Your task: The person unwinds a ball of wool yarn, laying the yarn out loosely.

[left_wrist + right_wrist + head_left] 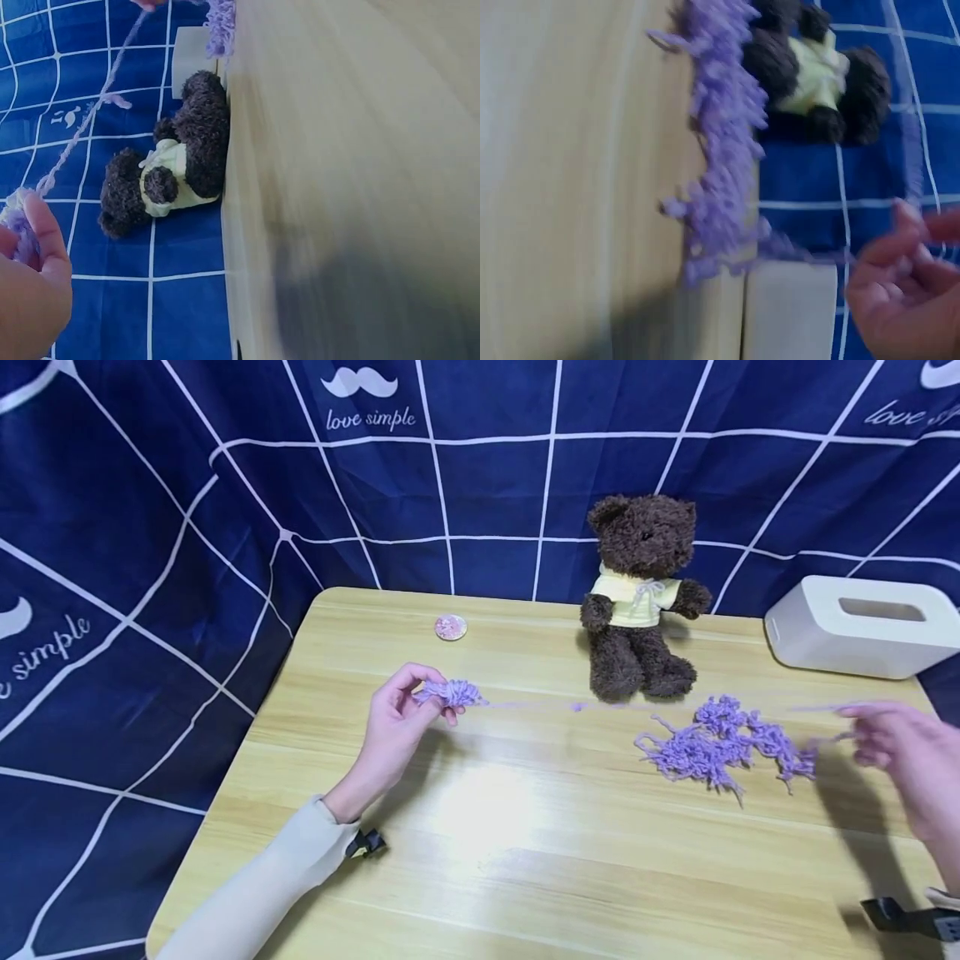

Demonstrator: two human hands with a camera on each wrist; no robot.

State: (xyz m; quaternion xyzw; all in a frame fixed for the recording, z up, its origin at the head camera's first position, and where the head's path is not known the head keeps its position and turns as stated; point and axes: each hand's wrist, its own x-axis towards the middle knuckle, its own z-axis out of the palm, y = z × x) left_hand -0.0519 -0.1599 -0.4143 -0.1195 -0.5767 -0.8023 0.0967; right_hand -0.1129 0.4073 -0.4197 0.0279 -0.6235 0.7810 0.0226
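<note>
A small wound bundle of purple yarn (454,693) is pinched between the thumb and fingers of my left hand (393,727). From it a strand of yarn (82,124), with a small knot or tuft along it, stretches across to the right. My right hand (900,756) pinches that strand at the far right, fingers curled. A loose, tangled heap of purple yarn (705,747) lies on the table between the hands, nearer the right one. In the right wrist view a piece of yarn runs from the heap (724,135) to the right hand (904,289).
A brown teddy bear (645,593) in a yellow top sits at the back of the wooden table (600,877). To its right is a white tissue box (862,627). A round pink disc (451,627) lies at the back left. Blue checked cloth (495,485) hangs behind.
</note>
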